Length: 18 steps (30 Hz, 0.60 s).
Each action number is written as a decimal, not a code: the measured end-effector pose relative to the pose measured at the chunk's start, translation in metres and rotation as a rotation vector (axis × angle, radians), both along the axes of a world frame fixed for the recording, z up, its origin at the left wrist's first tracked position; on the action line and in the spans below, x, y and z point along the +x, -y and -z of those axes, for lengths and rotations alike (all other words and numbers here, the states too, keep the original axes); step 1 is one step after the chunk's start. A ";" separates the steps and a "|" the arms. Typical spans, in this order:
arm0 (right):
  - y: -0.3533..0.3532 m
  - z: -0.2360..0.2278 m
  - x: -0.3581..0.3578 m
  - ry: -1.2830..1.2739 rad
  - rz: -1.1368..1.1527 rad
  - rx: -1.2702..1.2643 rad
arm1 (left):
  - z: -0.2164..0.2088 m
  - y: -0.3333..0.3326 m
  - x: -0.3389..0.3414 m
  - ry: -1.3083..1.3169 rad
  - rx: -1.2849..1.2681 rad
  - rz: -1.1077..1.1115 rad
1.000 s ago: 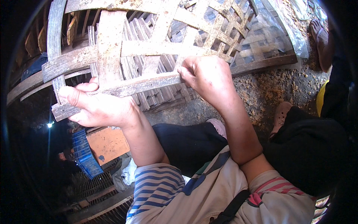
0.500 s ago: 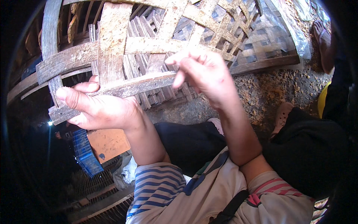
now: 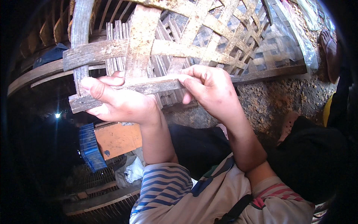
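The woven basket [image 3: 194,41] in my fingers [image 3: 188,80] is split bamboo, dry, matt and weathered grey-brown, its wide strip [image 3: 149,86] rough and flaking. The ground [image 3: 276,100] is coarse, gritty earth. My striped sleeves [image 3: 164,183] are soft cloth.

Weathered horizontal bamboo strip [image 3: 149,86] woven through lattice.

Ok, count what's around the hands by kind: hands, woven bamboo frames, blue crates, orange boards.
Hands: 2, left hand and right hand
Woven bamboo frame: 1
Blue crate: 1
Orange board: 1
Total: 5
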State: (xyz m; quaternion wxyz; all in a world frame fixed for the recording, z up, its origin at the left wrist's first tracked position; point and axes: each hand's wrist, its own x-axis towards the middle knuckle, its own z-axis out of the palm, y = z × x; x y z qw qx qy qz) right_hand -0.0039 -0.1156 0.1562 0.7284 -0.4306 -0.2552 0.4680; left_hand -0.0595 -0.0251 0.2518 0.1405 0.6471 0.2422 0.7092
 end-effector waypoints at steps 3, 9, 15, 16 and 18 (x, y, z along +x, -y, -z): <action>0.002 -0.005 -0.004 0.241 0.114 -0.091 | 0.001 0.001 -0.001 -0.009 0.017 -0.025; 0.011 -0.026 -0.024 0.833 0.437 -0.270 | -0.002 0.012 0.005 0.006 -0.005 0.000; 0.008 -0.039 -0.031 0.631 0.488 0.016 | 0.008 0.005 0.010 0.155 -0.037 0.117; 0.003 -0.037 -0.033 0.540 0.473 0.137 | 0.009 0.000 0.003 0.100 -0.046 0.079; 0.001 -0.033 -0.025 0.322 0.309 0.274 | 0.008 -0.001 0.002 0.101 -0.059 0.075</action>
